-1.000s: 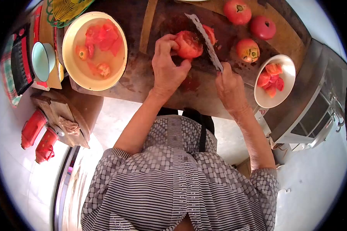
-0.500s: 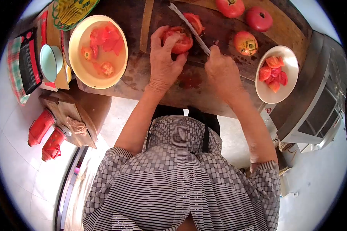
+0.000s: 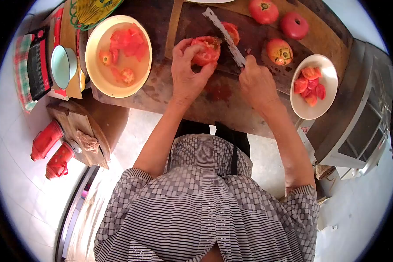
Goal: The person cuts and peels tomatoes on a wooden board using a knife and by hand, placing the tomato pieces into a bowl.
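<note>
A cut tomato is gripped by my left hand, its cut face turned up and to the right. My right hand is closed round the handle of a knife, whose blade points up and left, just right of that tomato. Behind the blade a second cut tomato piece lies on the dark wooden board. To the right of the knife sit three whole tomatoes, the nearest a red and yellow tomato. A white oval bowl with tomato wedges stands beyond my right hand.
At left a cream basin holds tomato skins and scraps in liquid. A yellow-green woven basket and a pale green bowl are beside it. Red thermos flasks stand lower left; a metal-and-glass cabinet is at right.
My left hand has tipped the cut tomato so its open face shows more. The knife has moved slightly right and down, and the whole view has shifted a little.
</note>
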A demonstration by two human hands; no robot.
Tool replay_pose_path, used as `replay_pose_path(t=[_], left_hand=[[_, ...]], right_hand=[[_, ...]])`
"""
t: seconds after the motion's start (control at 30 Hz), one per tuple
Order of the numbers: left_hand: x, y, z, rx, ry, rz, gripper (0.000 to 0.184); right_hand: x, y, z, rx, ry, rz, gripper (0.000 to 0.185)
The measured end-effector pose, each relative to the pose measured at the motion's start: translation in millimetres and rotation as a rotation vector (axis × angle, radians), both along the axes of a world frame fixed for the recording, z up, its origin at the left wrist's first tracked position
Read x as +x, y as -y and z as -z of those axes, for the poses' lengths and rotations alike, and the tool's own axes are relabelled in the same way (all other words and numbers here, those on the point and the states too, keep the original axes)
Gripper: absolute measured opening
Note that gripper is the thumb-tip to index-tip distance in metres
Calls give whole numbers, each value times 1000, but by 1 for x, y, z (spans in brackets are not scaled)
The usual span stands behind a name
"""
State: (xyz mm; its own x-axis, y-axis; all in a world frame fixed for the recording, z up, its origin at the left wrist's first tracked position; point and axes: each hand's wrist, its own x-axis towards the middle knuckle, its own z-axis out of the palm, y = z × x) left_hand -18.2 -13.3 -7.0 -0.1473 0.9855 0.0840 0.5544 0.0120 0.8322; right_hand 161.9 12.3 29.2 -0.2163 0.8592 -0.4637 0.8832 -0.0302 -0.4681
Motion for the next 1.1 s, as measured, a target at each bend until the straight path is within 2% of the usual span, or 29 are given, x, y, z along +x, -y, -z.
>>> replay_pose_path(t=[0.17, 0.27, 0.37, 0.47, 0.57, 0.67, 0.77, 1.1], left_hand=[[-4, 8, -3, 5, 51, -5, 43], [1, 8, -6, -85, 302, -103, 41], [1, 12, -2, -119, 425, -165, 40], [0, 12, -7, -216, 324, -192, 38], [5, 8, -4, -232, 577, -297, 36], [6, 5, 2, -211, 471, -303, 33], [12, -4, -11, -312, 520, -376, 32], [9, -16, -4, -168, 297, -267, 44]], right_hand=[[20, 19, 7, -3, -1, 106, 11], [26, 19, -2, 109, -120, 45, 12], [24, 19, -15, 33, -221, 136, 13], [21, 24, -33, 29, -257, 136, 14], [13, 31, -45, 11, -234, 120, 14], [4, 32, -51, 49, -234, 34, 14], [1, 33, -42, 113, -133, -129, 15], [0, 35, -52, 284, 31, -190, 23]])
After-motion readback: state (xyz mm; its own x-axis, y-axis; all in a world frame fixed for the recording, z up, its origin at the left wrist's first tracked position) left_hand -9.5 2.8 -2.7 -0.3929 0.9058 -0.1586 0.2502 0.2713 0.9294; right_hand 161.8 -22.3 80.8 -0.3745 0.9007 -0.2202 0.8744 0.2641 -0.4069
